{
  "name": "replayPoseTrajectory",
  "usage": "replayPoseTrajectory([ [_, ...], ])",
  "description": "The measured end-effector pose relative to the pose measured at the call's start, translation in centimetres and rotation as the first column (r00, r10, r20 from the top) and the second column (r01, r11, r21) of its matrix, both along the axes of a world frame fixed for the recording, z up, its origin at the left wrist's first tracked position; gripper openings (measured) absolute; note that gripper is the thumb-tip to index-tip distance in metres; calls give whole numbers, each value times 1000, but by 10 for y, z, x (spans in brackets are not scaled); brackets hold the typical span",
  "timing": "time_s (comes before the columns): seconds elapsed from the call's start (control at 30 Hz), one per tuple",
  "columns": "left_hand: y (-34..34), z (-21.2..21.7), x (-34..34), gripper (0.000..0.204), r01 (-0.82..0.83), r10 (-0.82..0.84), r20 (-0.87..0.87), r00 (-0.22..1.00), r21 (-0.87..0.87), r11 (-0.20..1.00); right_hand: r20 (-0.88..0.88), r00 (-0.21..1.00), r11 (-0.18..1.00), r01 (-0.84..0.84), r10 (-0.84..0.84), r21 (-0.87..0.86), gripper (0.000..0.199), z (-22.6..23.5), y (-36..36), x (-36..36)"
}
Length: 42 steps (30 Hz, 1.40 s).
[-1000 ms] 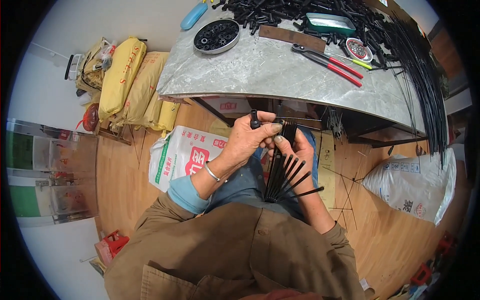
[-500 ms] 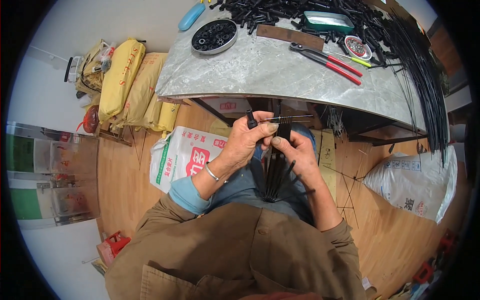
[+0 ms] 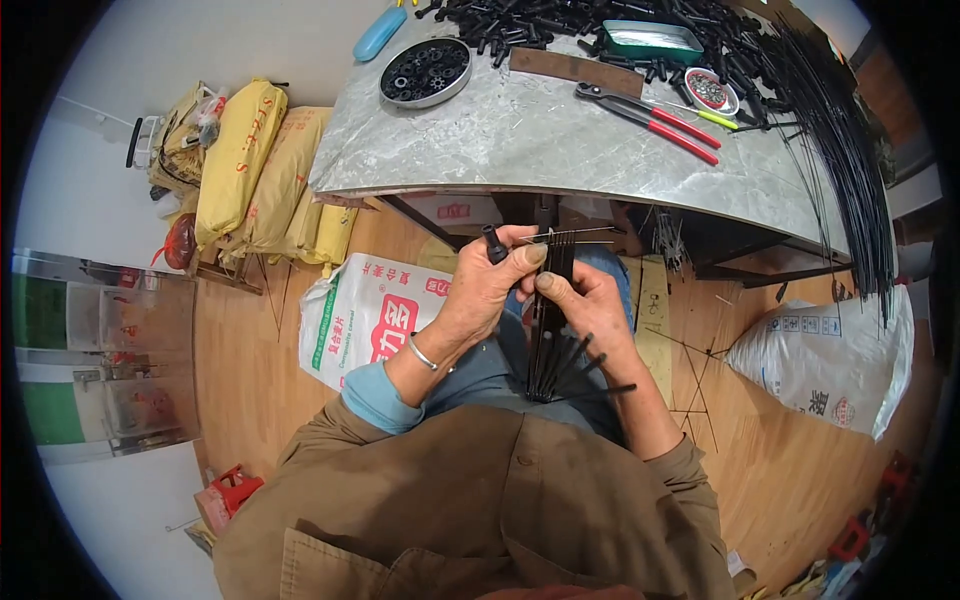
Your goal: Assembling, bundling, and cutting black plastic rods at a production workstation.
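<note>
the black rods [image 3: 546, 340] stand over the lap; left hand [image 3: 485, 290] and right hand [image 3: 595, 305] pinch their upper part, the left also clasping a black tube [image 3: 494, 243]. they look light, springy, best gripped bunched there.

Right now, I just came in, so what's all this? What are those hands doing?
Someone is holding a bunch of thin black sticks in front of them. The right hand grips the bunch, and the left hand holds a short black tube, its thumb by the sticks' upper ends. The red-handled pliers lie on the table.
</note>
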State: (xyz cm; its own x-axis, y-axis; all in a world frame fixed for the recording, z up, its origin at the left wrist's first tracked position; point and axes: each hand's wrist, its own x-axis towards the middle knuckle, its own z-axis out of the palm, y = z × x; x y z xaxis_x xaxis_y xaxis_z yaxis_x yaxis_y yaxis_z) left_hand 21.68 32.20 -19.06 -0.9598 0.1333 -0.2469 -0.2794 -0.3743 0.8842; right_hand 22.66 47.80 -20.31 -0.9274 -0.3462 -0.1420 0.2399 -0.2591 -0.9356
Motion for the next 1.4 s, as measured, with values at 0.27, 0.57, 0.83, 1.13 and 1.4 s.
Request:
replayPoseTrajectory([
  [0.27, 2, -3, -6, 26, -33, 32, 19, 999, 33, 999, -45, 998, 990, 45, -40, 133, 18, -1, -4, 2],
  [0.57, 4, -2, -6, 25, -62, 62, 39, 997, 5, 998, -48, 996, 980, 80, -72, 181, 21, 2, -3, -1],
  [0.83, 1, -4, -5, 24, -11, 7, 35, 999, 108, 994, 138, 988, 997, -71, 67, 22, 22, -12, 6, -4],
  [1.13, -5, -9, -4, 24, 102, -111, 39, 993, 187, 977, 243, 950, 981, -180, 193, -75, 31, -18, 11, -7],
  [1.4, -1, -1, -2, 26, 56, -56, -19, 998, -11, 998, 255, 952, 986, -167, 168, -23, 33, -16, 8, -7],
])
